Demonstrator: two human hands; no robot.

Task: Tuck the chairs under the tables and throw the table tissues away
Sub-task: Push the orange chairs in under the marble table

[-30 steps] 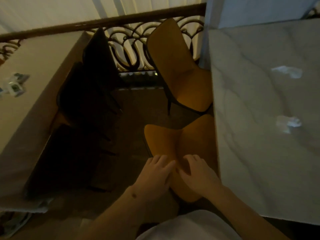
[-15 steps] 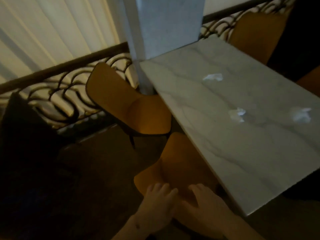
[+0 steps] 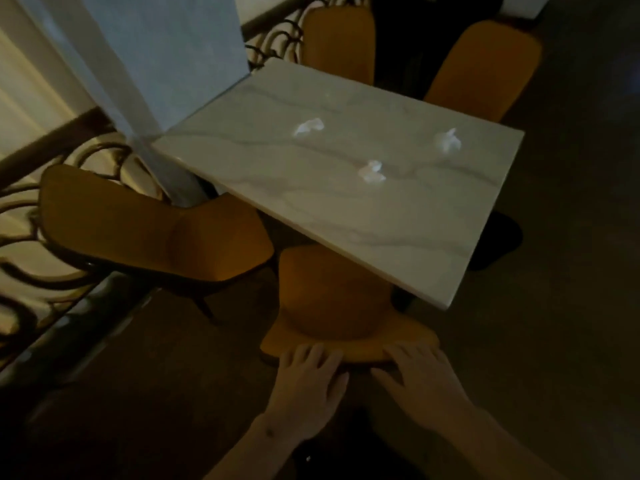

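Both hands, left and right, fingers spread flat on curved orange chair back. Veined marble bench: three crumpled tissues, possibly paper. Second chair beside.

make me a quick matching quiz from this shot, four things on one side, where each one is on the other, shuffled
Things
1. left hand
2. crumpled tissues
3. chair by the railing
4. pillar

Places
A. lying on the marble table
B. seat only partly under the table's left side
C. on the backrest top of the near chair, beside the right hand
D. standing at the table's far left corner

Pairs: 1-C, 2-A, 3-B, 4-D
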